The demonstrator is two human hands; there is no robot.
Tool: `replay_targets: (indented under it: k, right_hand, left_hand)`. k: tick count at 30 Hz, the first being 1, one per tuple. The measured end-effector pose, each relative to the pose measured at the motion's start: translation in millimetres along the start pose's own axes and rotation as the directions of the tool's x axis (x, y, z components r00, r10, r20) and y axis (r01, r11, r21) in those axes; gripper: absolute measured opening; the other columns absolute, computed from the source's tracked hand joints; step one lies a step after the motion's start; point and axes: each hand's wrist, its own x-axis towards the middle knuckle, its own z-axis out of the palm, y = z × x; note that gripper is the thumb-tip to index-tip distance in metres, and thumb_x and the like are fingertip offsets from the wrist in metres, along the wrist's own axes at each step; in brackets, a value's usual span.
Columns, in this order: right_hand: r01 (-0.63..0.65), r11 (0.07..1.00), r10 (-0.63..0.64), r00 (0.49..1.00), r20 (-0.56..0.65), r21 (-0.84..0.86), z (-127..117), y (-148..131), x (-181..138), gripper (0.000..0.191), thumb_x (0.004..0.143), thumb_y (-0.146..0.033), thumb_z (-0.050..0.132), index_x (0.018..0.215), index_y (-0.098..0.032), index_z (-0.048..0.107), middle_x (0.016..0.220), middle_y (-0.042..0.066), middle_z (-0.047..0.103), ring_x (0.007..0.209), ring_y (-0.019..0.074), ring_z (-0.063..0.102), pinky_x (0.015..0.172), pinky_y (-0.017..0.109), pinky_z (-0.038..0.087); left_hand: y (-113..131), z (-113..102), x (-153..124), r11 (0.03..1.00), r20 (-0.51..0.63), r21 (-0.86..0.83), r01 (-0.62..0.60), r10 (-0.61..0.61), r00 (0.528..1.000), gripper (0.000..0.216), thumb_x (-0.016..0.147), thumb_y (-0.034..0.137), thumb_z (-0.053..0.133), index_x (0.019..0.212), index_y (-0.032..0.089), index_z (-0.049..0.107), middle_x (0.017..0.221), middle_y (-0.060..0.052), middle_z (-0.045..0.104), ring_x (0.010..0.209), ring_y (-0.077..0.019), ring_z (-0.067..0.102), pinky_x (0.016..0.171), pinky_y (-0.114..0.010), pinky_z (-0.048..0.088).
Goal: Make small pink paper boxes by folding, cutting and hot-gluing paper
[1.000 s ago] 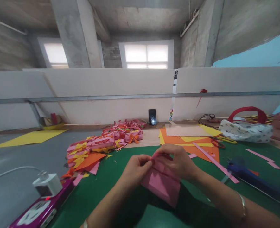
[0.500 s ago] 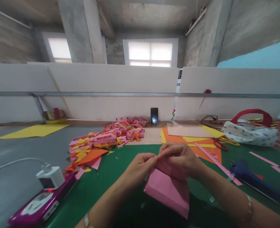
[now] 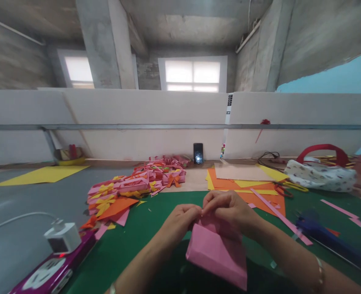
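Note:
A folded pink paper bag point(image 3: 215, 253) hangs tilted from both hands above the green mat point(image 3: 122, 257). My left hand point(image 3: 182, 220) pinches its upper left corner between thumb and fingers. Right beside it, my right hand point(image 3: 229, 210) is closed on the top edge of the same bag, its fingertips meeting those of the left. What lies between the fingertips is too small to make out. A blue glue gun point(image 3: 318, 228) lies on the mat, right of my right forearm.
Pink paper pieces with orange and yellow bows point(image 3: 137, 179) are heaped at the left back. Orange sheets point(image 3: 260, 198), scissors point(image 3: 283, 190) and a fabric basket point(image 3: 321, 173) lie right. A purple power strip point(image 3: 54, 265) with a white charger point(image 3: 62, 237) stands left; a phone point(image 3: 198, 153) leans behind.
The whole view has shifted slightly, so the scene sits lower. Both hands keep their pinch on the pink bag, with the fingers moved only a little.

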Motion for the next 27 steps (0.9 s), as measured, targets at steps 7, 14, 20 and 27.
replay_targets:
  k: [7, 14, 20, 27]
  right_hand:
    - [-0.100, 0.995, 0.102, 0.989, -0.105, 0.028, -3, -3, 2, 0.021, 0.076, -0.022, 0.054, 0.090, -0.020, 0.068, 0.083, 0.002, 0.064, 0.077, 0.0133, 0.056, 0.068, 0.025, 0.042]
    - [-0.134, 0.948, 0.096, 0.985, -0.142, -0.290, 2, -5, 2, 0.016, 0.076, -0.025, 0.056, 0.067, -0.013, 0.062, 0.060, -0.002, 0.056, 0.057, 0.0094, 0.048, 0.050, 0.019, 0.034]
    - [-0.098, 0.955, 0.058, 0.987, -0.148, -0.281, 4, -5, 1, 0.010, 0.070, -0.017, 0.057, 0.061, -0.014, 0.058, 0.055, -0.003, 0.051, 0.054, 0.0087, 0.046, 0.048, 0.019, 0.032]
    - [-0.041, 0.953, 0.007, 0.994, -0.113, -0.302, -4, -10, 1, 0.015, 0.075, -0.027, 0.059, 0.072, -0.014, 0.066, 0.067, 0.001, 0.061, 0.066, 0.0127, 0.053, 0.057, 0.022, 0.038]
  left_hand:
    - [1, -4, -1, 0.976, -0.033, 0.175, -0.128, 0.136, 0.990, 0.034, 0.080, 0.042, 0.038, 0.055, 0.019, 0.037, 0.055, 0.006, 0.029, 0.051, -0.0084, 0.025, 0.049, -0.022, 0.020]
    - [2, -2, -3, 0.889, -0.058, 0.404, -0.218, 0.263, 0.963, 0.035, 0.083, 0.036, 0.036, 0.053, 0.019, 0.031, 0.056, 0.006, 0.028, 0.053, -0.0085, 0.027, 0.049, -0.022, 0.021]
    - [5, 0, -6, 0.850, -0.045, 0.468, -0.240, 0.294, 0.955, 0.028, 0.081, 0.033, 0.043, 0.061, 0.016, 0.052, 0.059, 0.004, 0.043, 0.057, -0.0095, 0.038, 0.052, -0.021, 0.028]
    - [8, -6, -5, 0.883, -0.120, 0.395, -0.253, 0.322, 0.939, 0.023, 0.075, 0.033, 0.053, 0.064, 0.014, 0.061, 0.060, 0.001, 0.054, 0.059, -0.0111, 0.045, 0.055, -0.021, 0.034]
